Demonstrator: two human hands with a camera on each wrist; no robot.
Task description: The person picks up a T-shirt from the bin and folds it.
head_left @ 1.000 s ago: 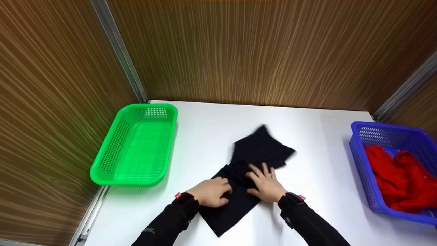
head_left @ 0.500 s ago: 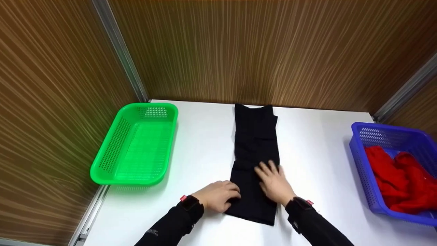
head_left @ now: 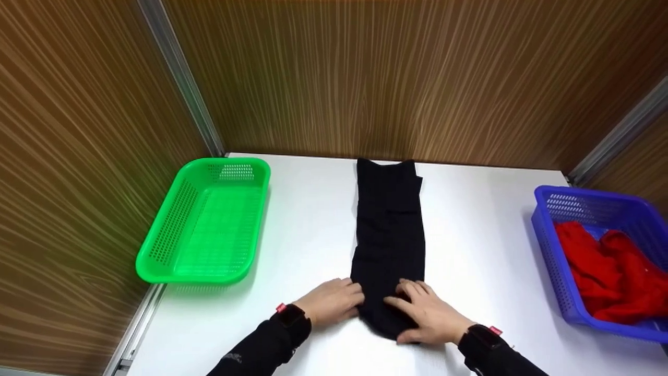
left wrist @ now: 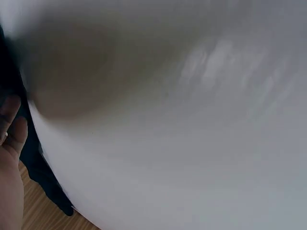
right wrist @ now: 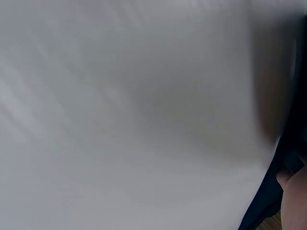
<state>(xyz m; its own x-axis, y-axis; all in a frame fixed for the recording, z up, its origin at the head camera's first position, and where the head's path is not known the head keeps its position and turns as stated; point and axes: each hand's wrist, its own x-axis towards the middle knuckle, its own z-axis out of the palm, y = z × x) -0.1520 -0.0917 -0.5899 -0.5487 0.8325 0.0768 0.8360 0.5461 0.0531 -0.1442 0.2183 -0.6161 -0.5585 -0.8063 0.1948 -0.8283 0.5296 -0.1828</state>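
Note:
A long, folded black garment (head_left: pixel 389 224) lies lengthwise on the white table, its far end at the back edge. My left hand (head_left: pixel 334 300) is at the garment's near left edge with fingers curled onto it. In the left wrist view, that hand's thumb and a finger show against the dark cloth (left wrist: pixel 36 158). My right hand (head_left: pixel 428 316) holds the near right corner, thumb low at the near edge and fingers over the cloth. The near edge between both hands is bowed and rounded. The right wrist view shows only part of that hand (right wrist: pixel 295 196) beside the cloth.
A green plastic basket (head_left: pixel 255 240) with nothing in it stands on the left. To the right, a blue basket (head_left: pixel 548 250) contains red cloth (head_left: pixel 616 271). Wood-grain panels (head_left: pixel 365 78) wall in the white table (head_left: pixel 308 219) at the back and sides.
The garment has turned from slanted and bunched to straight and flattened toward the back. My right hand has come down to its near corner; the near edge, straight half a second ago, is now rounded.

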